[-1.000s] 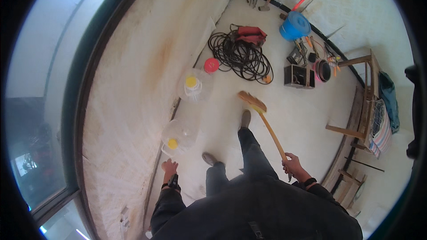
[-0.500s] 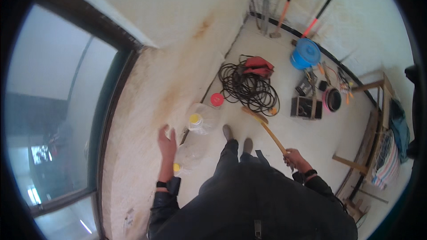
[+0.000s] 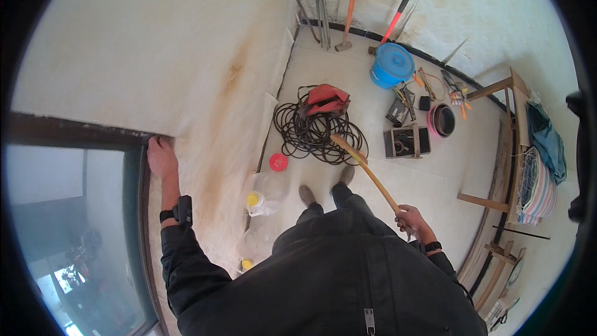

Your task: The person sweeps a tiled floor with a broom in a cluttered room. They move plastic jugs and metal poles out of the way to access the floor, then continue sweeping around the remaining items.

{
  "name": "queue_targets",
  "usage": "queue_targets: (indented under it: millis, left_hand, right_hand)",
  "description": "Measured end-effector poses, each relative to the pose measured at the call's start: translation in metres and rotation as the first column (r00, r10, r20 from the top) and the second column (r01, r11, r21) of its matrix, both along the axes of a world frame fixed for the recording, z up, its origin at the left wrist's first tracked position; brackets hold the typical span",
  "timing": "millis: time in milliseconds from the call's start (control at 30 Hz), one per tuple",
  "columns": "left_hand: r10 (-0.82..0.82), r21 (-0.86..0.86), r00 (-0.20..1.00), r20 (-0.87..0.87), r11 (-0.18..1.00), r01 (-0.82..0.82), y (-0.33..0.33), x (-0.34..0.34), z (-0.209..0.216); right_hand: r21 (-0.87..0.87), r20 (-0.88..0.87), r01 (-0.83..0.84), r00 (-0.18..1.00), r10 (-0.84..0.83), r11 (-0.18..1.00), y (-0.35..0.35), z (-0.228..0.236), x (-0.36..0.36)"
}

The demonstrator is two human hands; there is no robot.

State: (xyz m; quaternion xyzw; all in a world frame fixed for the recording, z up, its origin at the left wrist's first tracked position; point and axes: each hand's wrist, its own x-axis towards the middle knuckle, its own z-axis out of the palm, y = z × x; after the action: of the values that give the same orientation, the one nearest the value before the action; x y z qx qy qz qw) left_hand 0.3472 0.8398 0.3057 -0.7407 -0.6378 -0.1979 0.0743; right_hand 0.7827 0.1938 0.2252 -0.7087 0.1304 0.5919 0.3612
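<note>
My left hand (image 3: 163,158) is raised to the upper corner of the dark window frame (image 3: 81,132). Its fingers are curled against the frame's edge, and the fingertips are partly hidden. A black band with a small box sits on that wrist. On the other side, my right hand (image 3: 413,222) is closed round one end of a long, pale wooden-handled tool (image 3: 371,175). The tool slants away from me over the floor, its far end in front of a coil of black cable (image 3: 297,139); I cannot make out its head clearly.
Clear plastic jugs (image 3: 268,188) with yellow caps stand by the left wall, near a red lid (image 3: 278,162). Farther off are a red bag (image 3: 328,99), a blue lidded bucket (image 3: 393,65), a tool box (image 3: 407,141) and two leaning sledgehammers. A wooden bench (image 3: 517,138) with cloth stands right.
My left hand has moved left and up onto the window frame, its fingers now curled. The view has shifted and my feet have moved. My right hand still holds the wooden-handled tool.
</note>
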Motion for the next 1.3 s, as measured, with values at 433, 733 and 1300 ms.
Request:
queue_targets:
  millis: [433, 733, 1300]
  left_hand:
    - [0.393, -0.003, 0.919, 0.013, 0.919, -0.393, 0.013, 0.045, -0.003]
    - [0.362, 0.051, 0.932, 0.033, 0.93, -0.363, 0.021, 0.046, -0.007]
    - [0.469, -0.026, 0.883, -0.01, 0.883, -0.469, 0.025, 0.049, -0.004]
  right_hand:
    - [-0.072, 0.014, 0.052, 0.999, -0.051, 0.996, 0.054, -0.044, 0.12]
    - [-0.036, -0.045, -0.004, 0.999, 0.003, 0.999, 0.112, -0.049, 0.14]
    - [0.041, -0.013, 0.033, 0.999, -0.032, 0.999, 0.086, -0.065, 0.165]
